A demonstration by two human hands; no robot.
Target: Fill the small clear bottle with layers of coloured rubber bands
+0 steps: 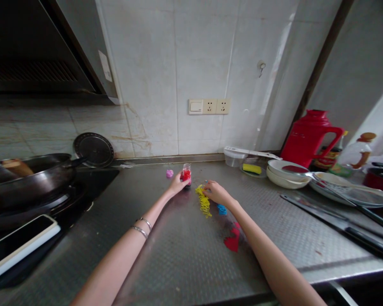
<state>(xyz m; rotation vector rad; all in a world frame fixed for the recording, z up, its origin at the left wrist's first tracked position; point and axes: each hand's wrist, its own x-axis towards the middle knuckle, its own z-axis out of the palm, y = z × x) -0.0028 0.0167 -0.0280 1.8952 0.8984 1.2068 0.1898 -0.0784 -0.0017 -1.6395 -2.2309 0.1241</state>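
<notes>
My left hand [176, 184] is wrapped around a small clear glass jar [187, 169] with red pieces inside, held upright at the counter. Just right of the jar, my right hand [219, 194] has its fingers curled together at the upper end of a heap of crinkled yellow strips [204, 205]. What its fingertips hold, if anything, is hidden. A small bunch of blue crinkled strips [222, 209] lies below that hand. Nearer to me, beside my right forearm, are flat red pieces [232, 241]. A pinkish-purple lump [169, 173] sits left of the jar.
At left, a frying pan [28, 170] stands on the hob, with a phone [22, 244] in front. To the right are a plastic tub [234, 158], a yellow sponge [252, 169], stacked bowls [287, 181], a large knife [315, 212] and a red thermos flask [308, 138].
</notes>
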